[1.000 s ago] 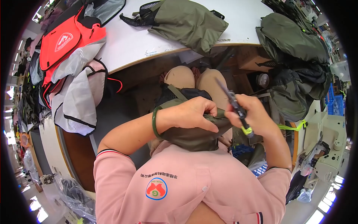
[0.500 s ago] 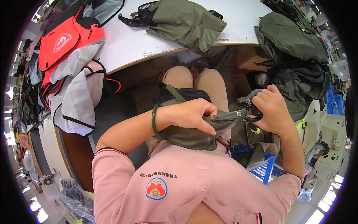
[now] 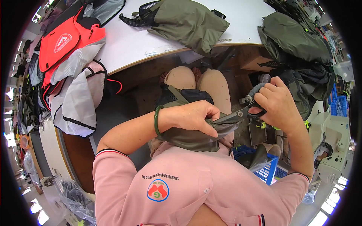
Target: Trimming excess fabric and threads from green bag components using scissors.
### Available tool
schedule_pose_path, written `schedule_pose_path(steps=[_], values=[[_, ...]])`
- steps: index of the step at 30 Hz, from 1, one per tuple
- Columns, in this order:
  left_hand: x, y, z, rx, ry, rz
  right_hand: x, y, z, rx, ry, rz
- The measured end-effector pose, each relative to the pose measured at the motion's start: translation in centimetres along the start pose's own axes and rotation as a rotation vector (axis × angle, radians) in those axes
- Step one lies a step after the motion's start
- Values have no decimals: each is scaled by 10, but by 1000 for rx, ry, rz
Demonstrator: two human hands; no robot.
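Observation:
Olive-green fabric (image 3: 192, 139) lies bunched across my lap, with black mesh and a strap at its far side. My left hand (image 3: 194, 116), wearing a green bangle at the wrist, pinches the fabric's edge between thumb and fingers. In my right hand (image 3: 277, 107) are dark-handled scissors (image 3: 241, 113), gripped through the loops, one of which is wrapped in grey. Their blades point left and lie along the fabric edge, close to my left fingertips. The blade tips are partly hidden by the cloth and my fingers.
Ahead, a white table (image 3: 128, 45) carries an olive bag (image 3: 188, 24). Red and grey bags (image 3: 71, 49) hang over its left end. More olive bags (image 3: 296, 37) are piled at the right. A blue crate (image 3: 266, 169) stands beside my right thigh, near a sewing machine (image 3: 335, 147).
My right hand has shifted slightly right and outward with the scissors, drawing the blades away from my left fingers. My left hand stays almost still on the fabric.

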State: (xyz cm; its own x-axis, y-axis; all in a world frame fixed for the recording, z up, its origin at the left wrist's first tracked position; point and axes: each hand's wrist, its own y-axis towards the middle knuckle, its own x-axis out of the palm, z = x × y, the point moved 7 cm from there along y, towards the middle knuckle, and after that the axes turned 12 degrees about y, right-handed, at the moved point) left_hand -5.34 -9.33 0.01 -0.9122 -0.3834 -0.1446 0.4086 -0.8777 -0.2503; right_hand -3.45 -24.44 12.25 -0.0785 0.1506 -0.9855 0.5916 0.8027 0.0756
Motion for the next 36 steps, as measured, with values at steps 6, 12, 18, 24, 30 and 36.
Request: schedule_pose_path(steps=[6, 12, 18, 24, 30, 36], values=[[-4, -4, 5, 54, 25, 46, 26, -9, 16, 209, 460, -53], [-25, -33, 26, 249, 483, 618, 87, -19, 2, 353, 882, -32], [-13, -72, 45, 660, 990, 1049, 76, -19, -20, 185, 949, 185], [-6, -79, 39, 740, 1087, 1117, 74, -26, -23, 152, 932, 225], [-27, -77, 22, 364, 717, 754, 76, -29, -22, 120, 845, 250], [-55, -107, -16, -12, 694, 536, 84, -46, -8, 216, 746, 248]])
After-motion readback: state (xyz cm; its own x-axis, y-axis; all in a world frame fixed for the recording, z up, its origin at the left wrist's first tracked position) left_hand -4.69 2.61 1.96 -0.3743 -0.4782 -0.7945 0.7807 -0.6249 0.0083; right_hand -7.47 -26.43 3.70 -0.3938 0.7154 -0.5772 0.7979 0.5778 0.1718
